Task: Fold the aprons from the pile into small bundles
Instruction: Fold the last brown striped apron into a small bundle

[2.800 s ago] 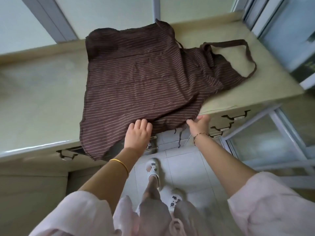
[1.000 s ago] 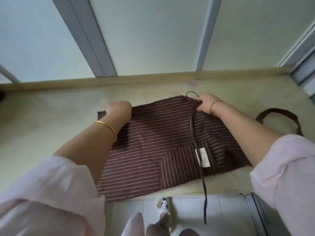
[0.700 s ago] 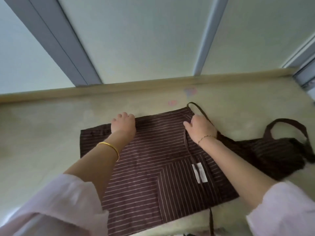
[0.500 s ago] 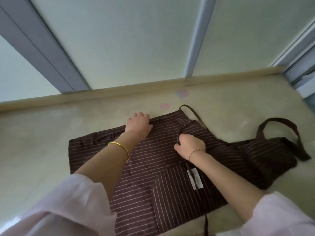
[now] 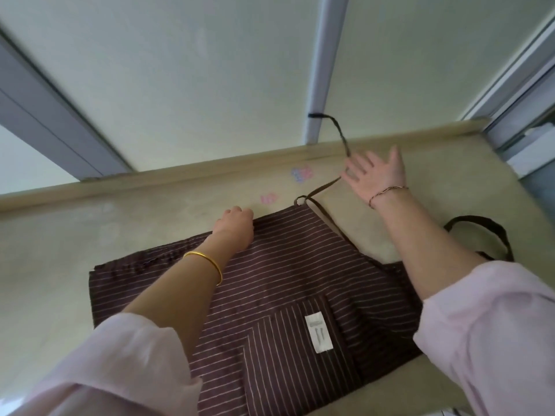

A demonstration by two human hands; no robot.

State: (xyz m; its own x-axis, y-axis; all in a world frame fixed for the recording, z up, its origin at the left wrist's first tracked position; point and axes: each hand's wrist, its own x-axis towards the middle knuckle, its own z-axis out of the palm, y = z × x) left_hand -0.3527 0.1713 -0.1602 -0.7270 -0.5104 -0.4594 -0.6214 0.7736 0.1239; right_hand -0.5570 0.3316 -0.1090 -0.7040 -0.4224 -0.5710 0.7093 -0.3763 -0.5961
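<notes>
One apron [image 5: 285, 280] on counter [image 5: 60, 250]; left hand [image 5: 235, 225] curled at edge, grasp unclear; right hand [image 5: 377, 174] fingers [image 5: 356, 165] released.

Brown pinstriped cloth apron [image 5: 300, 265]: lying flat on beige counter [image 5: 90, 229], white rectangular label [image 5: 318, 333] facing up, dark neck loop [image 5: 477, 219] at right. Left hand [image 5: 235, 225]: resting on apron's far edge, fingers bent. Right hand [image 5: 375, 175]: raised, fingers spread; thin brown tie strap [image 5: 342, 137] airborne beside them.
</notes>
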